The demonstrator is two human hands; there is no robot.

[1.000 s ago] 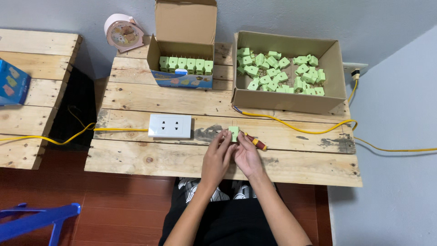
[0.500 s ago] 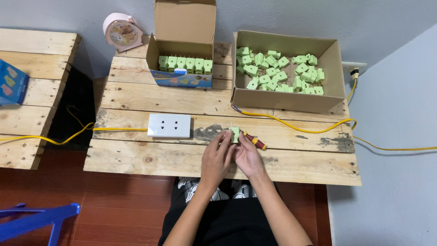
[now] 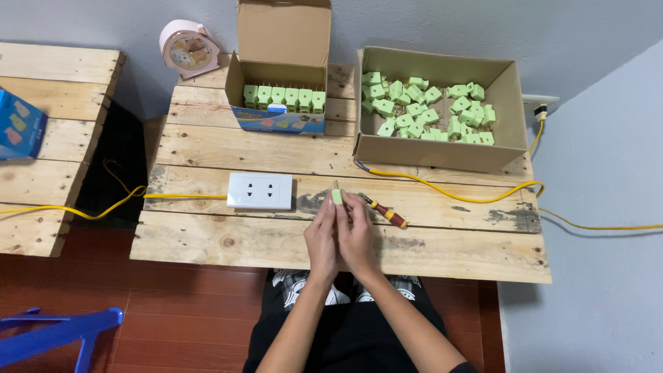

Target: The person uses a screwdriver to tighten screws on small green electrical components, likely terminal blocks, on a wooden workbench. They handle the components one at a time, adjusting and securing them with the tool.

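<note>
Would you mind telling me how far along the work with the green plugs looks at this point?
Done, it seems: a neat row of green plugs stands in the small open box. In hand: the left hand and right hand hold one green plug together, beside a screwdriver and a white socket. Left: many loose plugs lie jumbled in the large box.
</note>
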